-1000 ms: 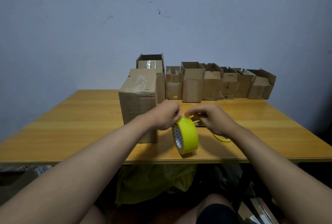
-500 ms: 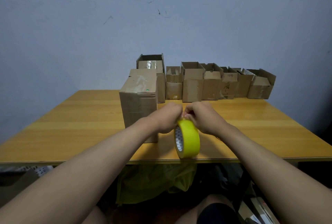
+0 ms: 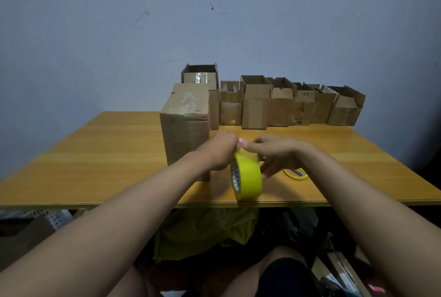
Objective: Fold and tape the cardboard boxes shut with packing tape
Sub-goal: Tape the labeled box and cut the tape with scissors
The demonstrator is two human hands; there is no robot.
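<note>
While it stands on edge near the front lip of the wooden table (image 3: 107,153), the one yellow tape roll (image 3: 248,177) has both hands at its top: the left hand (image 3: 220,151) is curled around the upper rim, and the right hand (image 3: 274,153) pinches at the top with its lower fingers spread loosely beside the roll. Just left of it sits one closed cardboard box (image 3: 185,127), tall and plain brown, with shiny clear tape on its top. Behind, about seven open boxes (image 3: 255,103) line up along the wall, flaps up; can't tell what's inside them. A yellow-handled thing, probably scissors (image 3: 296,174), lies flat just right of the roll.
</note>
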